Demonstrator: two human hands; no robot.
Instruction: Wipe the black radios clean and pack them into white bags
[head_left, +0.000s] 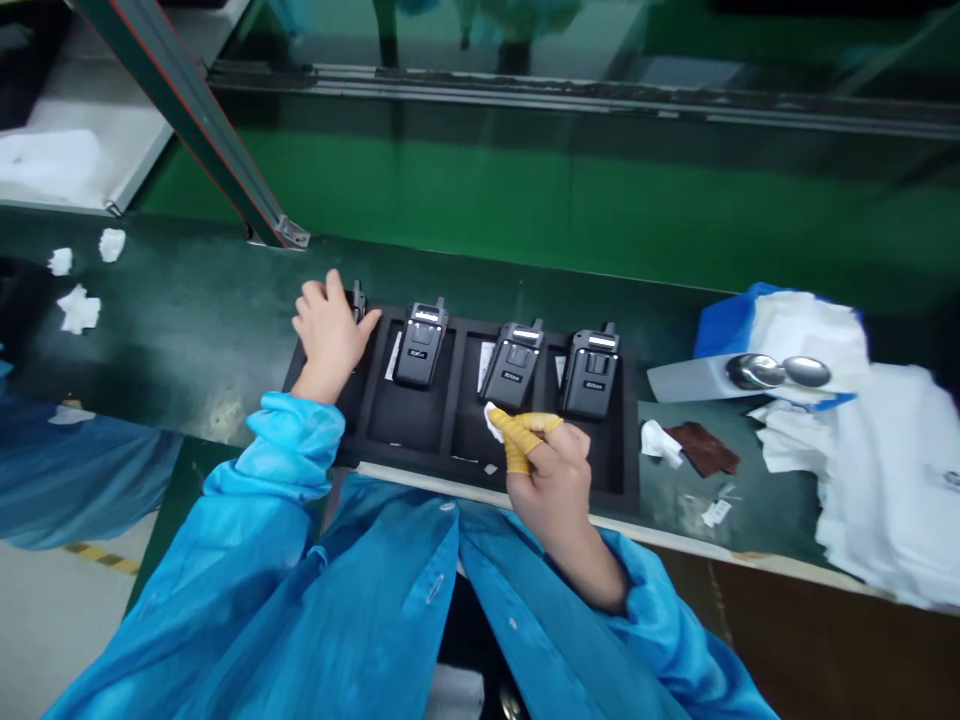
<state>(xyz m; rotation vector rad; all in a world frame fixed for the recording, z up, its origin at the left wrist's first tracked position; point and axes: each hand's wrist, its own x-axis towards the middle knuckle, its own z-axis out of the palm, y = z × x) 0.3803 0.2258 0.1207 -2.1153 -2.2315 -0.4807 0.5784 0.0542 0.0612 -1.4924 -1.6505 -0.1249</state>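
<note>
A black tray (405, 425) with compartments lies along the bench's front edge. In it are several black handheld radios with stub antennas: one radio (420, 345) left of the middle, another radio (513, 365) tilted in its compartment, and a third radio (591, 372) at the right. My left hand (328, 335) is closed around the leftmost radio (358, 300), hiding most of it. Yellow finger cots cover fingertips of my right hand (551, 460), which pinches a small white wipe (493, 422) just below the tilted radio.
Right of the tray lie a crumpled white wipe (661, 443), a brown cloth (703, 447) and a small clear bag (718, 512). Beyond them are a translucent bottle (694, 379), a blue box (731, 325) and white cloths (892, 470). A metal post (217, 140) rises at the left.
</note>
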